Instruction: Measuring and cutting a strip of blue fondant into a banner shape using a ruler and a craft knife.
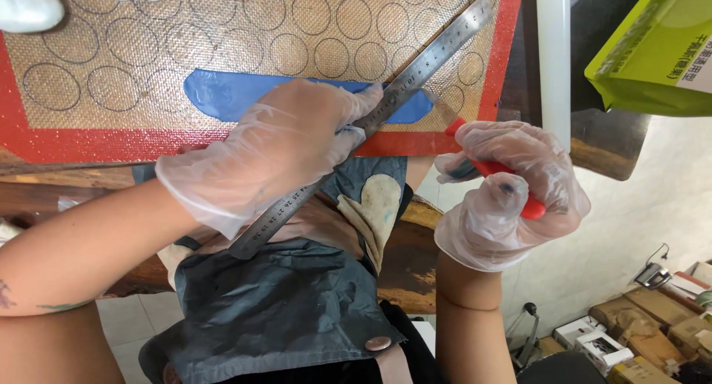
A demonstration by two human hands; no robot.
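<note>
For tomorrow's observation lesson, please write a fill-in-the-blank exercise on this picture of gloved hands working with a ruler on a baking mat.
1. The left hand presses a long ____ ruler onto the flat blue sheet of paste.
2. The right hand grips a small knife by its ____ handle.
3. The brown mesh baking mat has a red border and is printed with rows of ____.
4. Both hands wear clear ____.

Missing words: metal; red; circles; gloves

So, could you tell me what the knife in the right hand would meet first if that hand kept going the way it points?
The right hand points its red-handled knife up-left. The tip appears to already sit beside the steel ruler, so it would likely meet the ruler's edge and the blue sheet first; depth is unclear.
</note>
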